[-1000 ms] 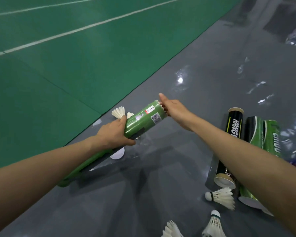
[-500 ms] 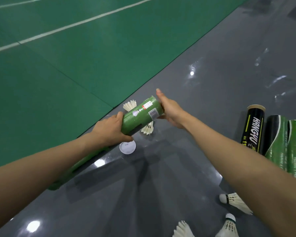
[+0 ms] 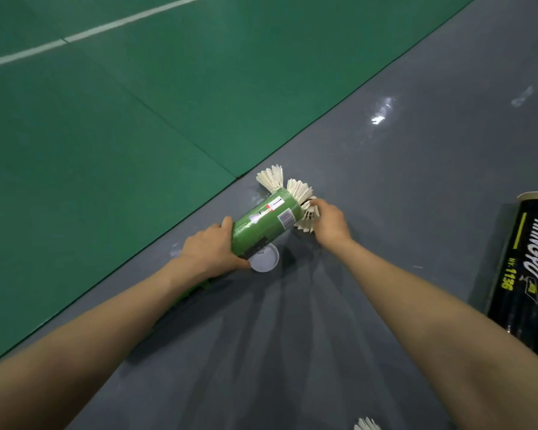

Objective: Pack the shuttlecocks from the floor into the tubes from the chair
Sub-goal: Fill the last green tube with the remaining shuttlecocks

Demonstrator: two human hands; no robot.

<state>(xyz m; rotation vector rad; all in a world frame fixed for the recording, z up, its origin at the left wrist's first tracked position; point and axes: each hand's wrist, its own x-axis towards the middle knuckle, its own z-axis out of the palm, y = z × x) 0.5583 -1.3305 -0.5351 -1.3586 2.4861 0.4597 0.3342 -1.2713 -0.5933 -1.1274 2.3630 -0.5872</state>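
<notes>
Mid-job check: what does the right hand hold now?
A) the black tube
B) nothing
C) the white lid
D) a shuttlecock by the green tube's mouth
D: the right hand pinches a shuttlecock at the open end of the green tube, which the left hand grips.

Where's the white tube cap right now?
Head view, centre: the white cap lies flat on the grey floor, partly hidden under the green tube and just right of the left hand gripping that tube.
</notes>
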